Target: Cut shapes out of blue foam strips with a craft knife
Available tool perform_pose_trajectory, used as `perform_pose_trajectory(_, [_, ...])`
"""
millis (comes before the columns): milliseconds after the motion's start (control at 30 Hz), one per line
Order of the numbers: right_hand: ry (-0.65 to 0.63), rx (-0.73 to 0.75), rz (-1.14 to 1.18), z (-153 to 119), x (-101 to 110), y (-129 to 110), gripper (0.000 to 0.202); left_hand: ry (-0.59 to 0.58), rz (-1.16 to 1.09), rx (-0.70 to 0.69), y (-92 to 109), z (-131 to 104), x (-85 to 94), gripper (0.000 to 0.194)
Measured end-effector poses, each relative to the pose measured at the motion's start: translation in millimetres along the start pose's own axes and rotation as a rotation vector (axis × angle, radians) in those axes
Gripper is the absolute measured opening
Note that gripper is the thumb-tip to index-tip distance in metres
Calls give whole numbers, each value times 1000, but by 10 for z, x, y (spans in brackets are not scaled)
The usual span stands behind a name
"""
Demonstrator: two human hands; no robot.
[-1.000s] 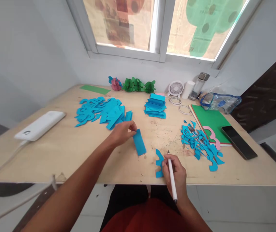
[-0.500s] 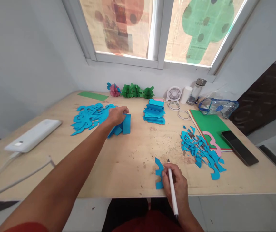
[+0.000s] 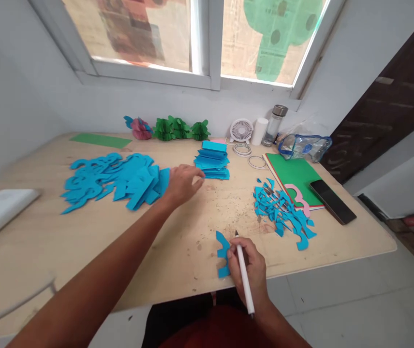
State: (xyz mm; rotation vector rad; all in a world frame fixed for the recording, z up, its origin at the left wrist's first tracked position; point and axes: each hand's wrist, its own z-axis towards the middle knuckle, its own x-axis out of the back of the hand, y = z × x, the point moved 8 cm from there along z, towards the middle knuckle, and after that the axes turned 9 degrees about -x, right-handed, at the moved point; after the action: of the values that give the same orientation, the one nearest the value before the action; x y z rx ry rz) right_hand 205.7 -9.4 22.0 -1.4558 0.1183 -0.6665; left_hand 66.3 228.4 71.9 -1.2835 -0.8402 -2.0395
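Note:
My left hand (image 3: pixel 185 183) is over the table between a pile of blue paper pieces (image 3: pixel 138 183) and a folded blue paper stack (image 3: pixel 212 160). Its fingers are apart and hold nothing. Near the front edge, my right hand (image 3: pixel 249 268) is closed round a white pen (image 3: pixel 245 280) with a dark tip. A blue wavy paper cutout (image 3: pixel 223 251) lies at that hand's fingertips, partly covered by them. Curled blue cutouts (image 3: pixel 87 179) are heaped at the left.
Blue scraps (image 3: pixel 279 208) lie at right beside green sheets (image 3: pixel 296 179), a pink cutout and a phone (image 3: pixel 332 201). Along the wall stand paper ornaments (image 3: pixel 178 128), a small fan (image 3: pixel 242 131), a bottle (image 3: pixel 275 125) and a clear pouch (image 3: pixel 304 146). A white device (image 3: pixel 2 210) is at left.
My left hand has moved right, off the blue paper pile, and its fingers have opened. The view has shifted; my right hand still holds the pen by the cutout.

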Motion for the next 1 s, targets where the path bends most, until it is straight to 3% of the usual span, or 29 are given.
perform_pose_trajectory(67, [6, -22, 25, 6, 20, 13, 13, -37, -4, -50, 196, 49, -105, 19])
perform_pose_trajectory(133, [6, -37, 44, 16, 30, 16, 14, -52, 23, -55, 256, 109, -164, 20])
perform_pose_trajectory(633, [13, 28, 28, -30, -15, 110, 12, 1, 235, 13, -152, 627, -181, 30])
perform_pose_trajectory(1000, [44, 98, 11, -40, -35, 84, 14, 23, 289, -58, -72, 852, -184, 29])
